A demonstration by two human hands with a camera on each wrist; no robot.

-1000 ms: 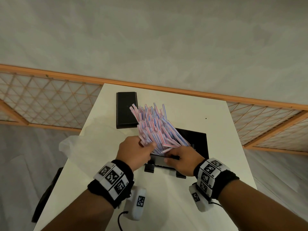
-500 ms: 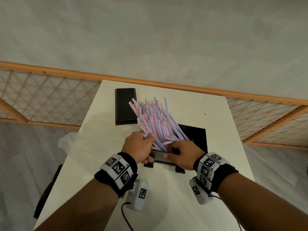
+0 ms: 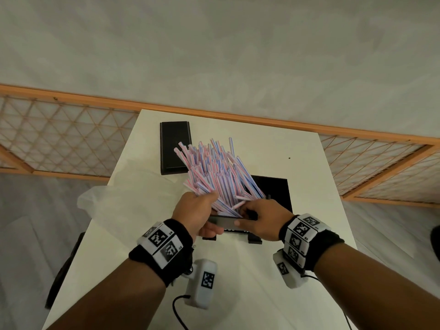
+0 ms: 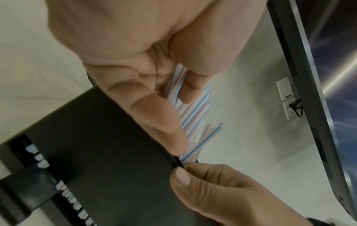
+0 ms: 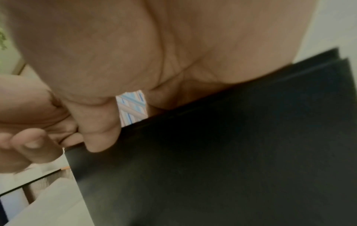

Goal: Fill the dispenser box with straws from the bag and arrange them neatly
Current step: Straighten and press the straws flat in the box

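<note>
White and plain, the table [image 3: 273,282] stands against a pale wall with a wooden lattice rail [image 3: 71,139] running behind it.

At the centre we see the left hand [image 3: 194,210] with its fingers curled round the lower end of a thick bundle of striped pink and blue straws [image 3: 214,172], so its grip is wrapped tight on them. Our left wrist view shows its thumb [image 4: 160,119] lying against the top edge of the black dispenser box [image 4: 106,160], with straws passing behind it into the box. The right hand [image 3: 262,220] meets it from the other side: its thumb [image 4: 181,178] presses on the near rim of the box while its fingers curl over the rim among the lowest straws. We cannot tell whether those fingers pinch any straws.

From there the bundle leans up and away to the left, fanning out at its top, with its lower ends inside the open box. Through slots in the box's front face we see a few straw ends lying inside.

Beyond the straws, a flat black lid [image 3: 175,148] lies on the far part of the table, apart from the box. To the left a crumpled clear plastic bag [image 3: 114,201] spreads over the table edge.
</note>
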